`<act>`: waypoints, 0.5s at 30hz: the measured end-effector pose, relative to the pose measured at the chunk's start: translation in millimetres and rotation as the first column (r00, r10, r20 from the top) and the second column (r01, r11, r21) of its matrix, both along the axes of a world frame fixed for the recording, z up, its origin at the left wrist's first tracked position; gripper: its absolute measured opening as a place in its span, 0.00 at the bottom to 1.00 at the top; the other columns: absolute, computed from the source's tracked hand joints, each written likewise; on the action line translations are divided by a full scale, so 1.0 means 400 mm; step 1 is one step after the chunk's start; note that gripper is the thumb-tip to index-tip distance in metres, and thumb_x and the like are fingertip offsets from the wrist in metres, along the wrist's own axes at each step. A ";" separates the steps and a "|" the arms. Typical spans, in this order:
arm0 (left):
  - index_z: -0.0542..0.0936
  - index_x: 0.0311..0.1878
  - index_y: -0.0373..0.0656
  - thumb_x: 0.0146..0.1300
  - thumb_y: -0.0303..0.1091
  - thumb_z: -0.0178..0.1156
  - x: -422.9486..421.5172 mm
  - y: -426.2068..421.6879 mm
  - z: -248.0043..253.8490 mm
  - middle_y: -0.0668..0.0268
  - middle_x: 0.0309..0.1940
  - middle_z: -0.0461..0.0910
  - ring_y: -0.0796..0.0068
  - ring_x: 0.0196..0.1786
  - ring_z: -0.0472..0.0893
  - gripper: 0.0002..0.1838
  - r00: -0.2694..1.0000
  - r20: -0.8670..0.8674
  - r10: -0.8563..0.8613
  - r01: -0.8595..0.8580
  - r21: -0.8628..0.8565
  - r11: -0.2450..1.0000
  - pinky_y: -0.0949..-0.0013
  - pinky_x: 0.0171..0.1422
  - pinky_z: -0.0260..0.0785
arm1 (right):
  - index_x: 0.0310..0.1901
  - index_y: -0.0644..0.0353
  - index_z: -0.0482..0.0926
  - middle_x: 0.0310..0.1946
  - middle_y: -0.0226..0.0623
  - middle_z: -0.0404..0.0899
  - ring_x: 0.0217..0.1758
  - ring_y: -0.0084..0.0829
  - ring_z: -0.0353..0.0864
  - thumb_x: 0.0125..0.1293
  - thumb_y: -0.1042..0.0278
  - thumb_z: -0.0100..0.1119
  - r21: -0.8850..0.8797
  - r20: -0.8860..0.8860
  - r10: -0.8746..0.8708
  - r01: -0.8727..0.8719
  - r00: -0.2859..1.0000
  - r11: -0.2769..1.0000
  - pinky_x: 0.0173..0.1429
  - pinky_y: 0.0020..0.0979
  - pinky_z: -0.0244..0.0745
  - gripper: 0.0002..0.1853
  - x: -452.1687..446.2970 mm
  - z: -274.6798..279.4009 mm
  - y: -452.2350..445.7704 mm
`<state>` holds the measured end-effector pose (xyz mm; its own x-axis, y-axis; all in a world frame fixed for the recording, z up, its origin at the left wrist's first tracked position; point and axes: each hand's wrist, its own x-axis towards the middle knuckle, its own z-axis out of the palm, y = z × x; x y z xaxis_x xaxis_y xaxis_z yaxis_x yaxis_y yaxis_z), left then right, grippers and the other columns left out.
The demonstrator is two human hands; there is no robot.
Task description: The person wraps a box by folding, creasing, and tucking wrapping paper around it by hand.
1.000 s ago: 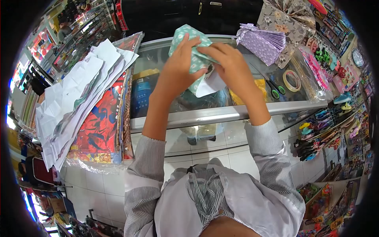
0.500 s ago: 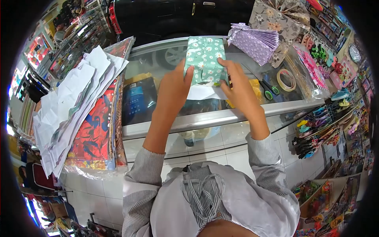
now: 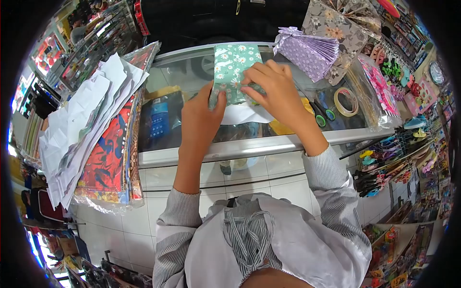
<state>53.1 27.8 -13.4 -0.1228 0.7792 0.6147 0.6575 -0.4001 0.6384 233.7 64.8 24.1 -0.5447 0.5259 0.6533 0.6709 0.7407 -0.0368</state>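
A parcel in green daisy-print gift wrap [image 3: 235, 60] lies on the glass counter in front of me. My left hand [image 3: 202, 113] grips its near left corner, thumb on top and fingers mostly hidden behind the side. With bent fingers, my right hand [image 3: 272, 89] pinches the wrapping at the near right end; the fold under the fingertips is partly covered. A strip of white paper [image 3: 247, 115] sticks out on the near side of the parcel, below both hands. Green-and-black scissors [image 3: 321, 115] and a roll of tape [image 3: 346, 102] lie right of my right hand.
A pleated purple parcel [image 3: 309, 54] and a larger grey floral one [image 3: 331, 26] stand at the back right. Crumpled white sheets [image 3: 86, 108] cover red printed wrapping paper [image 3: 108, 158] on the left. The counter's metal edge [image 3: 240, 150] runs nearest me; hanging goods [image 3: 384, 158] crowd the right.
The parcel has shifted slightly left. My right hand has moved from its right side over the near end, fingers now bent on the wrapping. My left hand has slid toward the near left corner.
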 end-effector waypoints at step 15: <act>0.82 0.40 0.36 0.62 0.35 0.65 0.000 0.001 0.004 0.55 0.29 0.83 0.65 0.29 0.83 0.11 0.990 0.135 0.035 -0.024 -0.085 0.996 0.69 0.34 0.71 | 0.45 0.43 0.81 0.39 0.25 0.74 0.45 0.29 0.73 0.57 0.70 0.57 0.177 0.212 0.098 -0.137 0.972 0.975 0.48 0.34 0.64 0.14 0.006 0.000 0.031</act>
<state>53.0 28.1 -11.6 -0.2248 0.8213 0.5243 0.5731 -0.3237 0.7528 236.2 77.1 24.1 -0.7254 0.3271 0.6057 0.5575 0.7953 0.2381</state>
